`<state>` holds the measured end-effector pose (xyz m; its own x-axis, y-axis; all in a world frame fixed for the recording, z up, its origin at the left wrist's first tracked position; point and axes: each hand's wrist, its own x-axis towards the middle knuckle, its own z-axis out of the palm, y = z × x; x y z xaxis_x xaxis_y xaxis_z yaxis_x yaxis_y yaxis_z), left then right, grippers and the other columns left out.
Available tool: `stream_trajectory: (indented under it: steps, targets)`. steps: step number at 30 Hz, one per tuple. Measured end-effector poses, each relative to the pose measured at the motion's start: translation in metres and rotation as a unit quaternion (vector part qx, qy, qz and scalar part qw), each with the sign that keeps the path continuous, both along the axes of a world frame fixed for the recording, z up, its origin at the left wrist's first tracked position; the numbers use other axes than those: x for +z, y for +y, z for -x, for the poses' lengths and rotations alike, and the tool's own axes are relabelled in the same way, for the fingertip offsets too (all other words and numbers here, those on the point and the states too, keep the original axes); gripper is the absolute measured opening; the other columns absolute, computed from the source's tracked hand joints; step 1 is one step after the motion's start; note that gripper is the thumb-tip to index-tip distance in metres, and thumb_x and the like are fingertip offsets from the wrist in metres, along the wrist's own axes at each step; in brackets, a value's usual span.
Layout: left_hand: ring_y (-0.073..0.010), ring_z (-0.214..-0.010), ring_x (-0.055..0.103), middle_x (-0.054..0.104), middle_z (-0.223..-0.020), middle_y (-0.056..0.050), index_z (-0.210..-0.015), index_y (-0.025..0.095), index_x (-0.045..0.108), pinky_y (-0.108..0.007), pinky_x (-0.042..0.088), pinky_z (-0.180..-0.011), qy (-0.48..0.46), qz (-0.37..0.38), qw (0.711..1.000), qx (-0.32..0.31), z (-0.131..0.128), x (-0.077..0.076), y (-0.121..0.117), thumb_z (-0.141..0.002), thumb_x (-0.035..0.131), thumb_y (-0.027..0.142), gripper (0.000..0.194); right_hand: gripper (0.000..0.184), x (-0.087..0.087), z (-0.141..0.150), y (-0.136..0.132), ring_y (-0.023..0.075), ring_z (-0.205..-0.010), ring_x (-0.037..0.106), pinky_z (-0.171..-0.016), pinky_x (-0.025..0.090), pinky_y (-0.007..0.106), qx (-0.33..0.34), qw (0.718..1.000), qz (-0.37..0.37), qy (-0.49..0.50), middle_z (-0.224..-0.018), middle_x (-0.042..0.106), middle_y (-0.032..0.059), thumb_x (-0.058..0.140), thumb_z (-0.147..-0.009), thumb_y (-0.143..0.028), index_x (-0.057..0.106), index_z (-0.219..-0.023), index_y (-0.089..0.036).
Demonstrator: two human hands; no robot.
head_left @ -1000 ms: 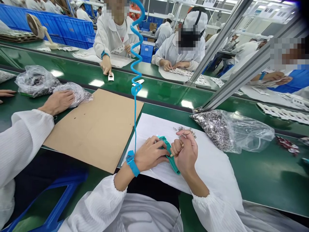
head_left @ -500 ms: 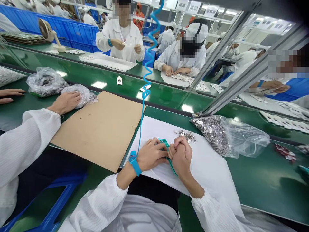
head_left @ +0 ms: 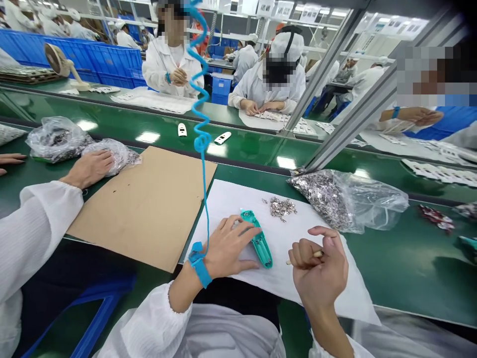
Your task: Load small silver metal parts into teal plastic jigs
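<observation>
A long teal plastic shell (head_left: pixel 264 248) lies hollow side up on white paper (head_left: pixel 231 196), with small metal bits inside it. My left hand (head_left: pixel 225 248), a blue strap round its wrist, is open beside the shell. Its fingertips reach over the shell's upper half, and the thumb is apart from it. To the right, my right hand (head_left: pixel 320 273) is raised off the shell, fingers curled round a thin pale stick (head_left: pixel 318 254). Both ends of the stick show; the middle is hidden. Beyond the shell lies a loose pile of small metal parts (head_left: pixel 282 208).
A plastic bag of metal parts (head_left: pixel 324 199) lies right of the paper. Brown cardboard (head_left: pixel 149 204) is on the left, near a neighbour's hand (head_left: pixel 91 169) on another bag. A coiled blue cord (head_left: pixel 201 141) hangs to my wrist strap. Two white casings (head_left: pixel 222 137) lie beyond.
My right hand has moved away from the shell to the right, with the stick now showing. My left fingers have loosened and spread, leaving the shell lying on the paper.
</observation>
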<state>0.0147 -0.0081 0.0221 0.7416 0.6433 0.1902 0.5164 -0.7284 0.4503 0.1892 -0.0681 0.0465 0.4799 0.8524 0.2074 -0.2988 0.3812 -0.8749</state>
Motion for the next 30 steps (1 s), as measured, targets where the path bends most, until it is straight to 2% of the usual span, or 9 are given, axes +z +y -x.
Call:
stream_trajectory:
  steps: [4,11,18,22,26,30]
  targets:
    - [-0.0301,-0.124,0.045,0.061,-0.125,-0.008,-0.139,0.018,0.043,-0.049,0.041,-0.104,-0.004,-0.018,0.999,-0.030,-0.005,-0.001,-0.001,-0.080,0.071,0.054,0.074,0.018,-0.009,0.008,0.002,0.0070,-0.038,0.010,-0.037,0.022,0.015,0.008,1.000,0.003,0.012,-0.046,0.020,-0.0117,0.057,-0.096,-0.036,0.060,-0.085,-0.022]
    - [-0.0263,-0.117,0.051,0.062,-0.119,-0.008,-0.136,0.019,0.044,-0.044,0.045,-0.101,-0.042,0.009,0.998,-0.050,-0.009,-0.020,0.005,-0.083,0.068,0.054,0.067,0.018,-0.026,0.013,0.007,0.0072,-0.038,0.010,-0.036,0.022,0.014,0.016,0.999,0.027,0.027,-0.046,0.021,-0.0119,0.058,-0.097,-0.038,0.059,-0.086,-0.024]
    - [-0.0266,-0.114,0.053,0.064,-0.119,-0.009,-0.135,0.018,0.046,-0.043,0.047,-0.097,-0.050,0.014,0.998,-0.040,-0.011,-0.021,0.006,-0.081,0.070,0.054,0.068,0.011,-0.026,0.016,0.005,0.0070,-0.037,0.012,-0.036,0.023,0.014,-0.003,1.000,0.024,0.008,-0.046,0.022,-0.0123,0.059,-0.096,-0.032,0.059,-0.089,-0.024]
    - [-0.0276,-0.116,0.053,0.066,-0.113,-0.009,-0.134,0.018,0.048,-0.043,0.047,-0.095,-0.038,-0.020,0.998,-0.035,-0.012,-0.021,0.005,-0.083,0.066,0.056,0.066,0.003,-0.031,0.017,0.003,0.0074,-0.037,0.016,-0.039,0.025,0.015,-0.002,1.000,0.022,-0.018,-0.047,0.024,-0.0118,0.057,-0.093,-0.023,0.060,-0.090,-0.023]
    - [-0.0268,-0.113,0.054,0.067,-0.108,-0.009,-0.132,0.016,0.050,-0.041,0.047,-0.091,-0.035,-0.059,0.997,-0.035,-0.013,-0.023,0.004,-0.086,0.059,0.059,0.064,0.009,-0.034,0.017,0.002,0.0074,-0.037,0.013,-0.039,0.024,0.015,-0.012,0.999,0.024,-0.018,-0.046,0.023,-0.0118,0.053,-0.091,-0.018,0.060,-0.089,-0.023]
    - [-0.0263,-0.115,0.053,0.066,-0.109,-0.010,-0.132,0.016,0.050,-0.040,0.046,-0.090,-0.026,-0.060,0.997,-0.037,-0.014,-0.024,0.005,-0.087,0.057,0.060,0.063,0.010,-0.033,0.018,0.004,0.0070,-0.035,0.012,-0.037,0.021,0.014,-0.044,0.998,0.035,-0.038,-0.043,0.024,-0.0121,0.050,-0.086,-0.016,0.057,-0.083,-0.023]
